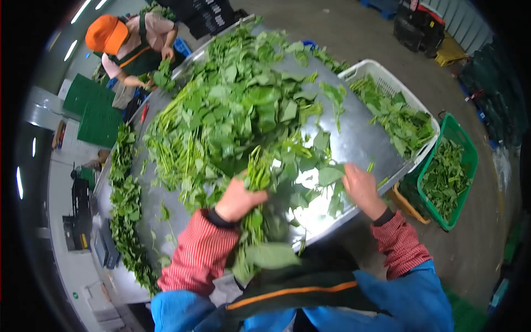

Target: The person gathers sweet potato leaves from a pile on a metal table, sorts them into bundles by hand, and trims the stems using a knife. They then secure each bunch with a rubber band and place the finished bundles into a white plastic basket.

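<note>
My left hand is closed round a bunch of leafy green stems at the near side of the metal table. Some stems and a large leaf hang below that hand, over the table edge. To the right, my right hand is closed at a broad green leaf, its fingertips pressed together at the leaf's edge. A big heap of greens lies just beyond my left hand.
A white basket and a green crate, both holding greens, stand at the right. A row of greens lines the table's left side. Across the table, a co-worker in an orange cap holds greens. A red tool lies near the far-left edge.
</note>
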Tool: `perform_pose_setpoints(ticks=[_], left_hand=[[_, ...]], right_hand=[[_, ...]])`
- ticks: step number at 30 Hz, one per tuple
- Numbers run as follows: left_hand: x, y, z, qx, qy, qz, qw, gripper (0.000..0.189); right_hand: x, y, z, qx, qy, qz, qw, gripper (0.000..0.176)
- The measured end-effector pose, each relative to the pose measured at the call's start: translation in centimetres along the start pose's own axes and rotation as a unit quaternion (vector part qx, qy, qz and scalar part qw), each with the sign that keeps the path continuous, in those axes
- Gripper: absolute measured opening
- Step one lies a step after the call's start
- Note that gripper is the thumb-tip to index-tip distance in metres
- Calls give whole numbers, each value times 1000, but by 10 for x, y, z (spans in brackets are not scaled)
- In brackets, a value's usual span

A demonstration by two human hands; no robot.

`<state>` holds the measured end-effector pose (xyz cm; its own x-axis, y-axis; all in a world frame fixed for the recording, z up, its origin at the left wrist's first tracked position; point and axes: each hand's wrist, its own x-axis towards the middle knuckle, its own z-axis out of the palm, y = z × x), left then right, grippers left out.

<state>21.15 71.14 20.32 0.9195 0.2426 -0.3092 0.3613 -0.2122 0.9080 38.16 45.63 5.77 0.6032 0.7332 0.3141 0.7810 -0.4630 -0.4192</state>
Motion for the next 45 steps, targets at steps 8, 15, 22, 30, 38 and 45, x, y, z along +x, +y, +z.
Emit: perform_pose_setpoints(ticks=[8,15,22,30,38,45], left_hand=[[-24,-16,13,392,154,73,904,46],[-129,-40,-135,411,378,-10,829,39],[-167,-51,-122,337,372,-7,865,44],[-176,-127,-85,102,267,27,958,48],[-119,-22,-48,447,152,277,837,40],[-126,-109,0,566,75,215,792,52]], right_hand=[[42,-72,10,66,-26,-1,997,12],[-1,-141,47,247,-130,-124,952,16],[-37,-295,138,158,-363,-292,870,31],[23,-85,84,5,-154,-37,987,25],[77,24,-38,-105,36,14,994,32],[39,4,-9,-196,-49,-15,979,35]])
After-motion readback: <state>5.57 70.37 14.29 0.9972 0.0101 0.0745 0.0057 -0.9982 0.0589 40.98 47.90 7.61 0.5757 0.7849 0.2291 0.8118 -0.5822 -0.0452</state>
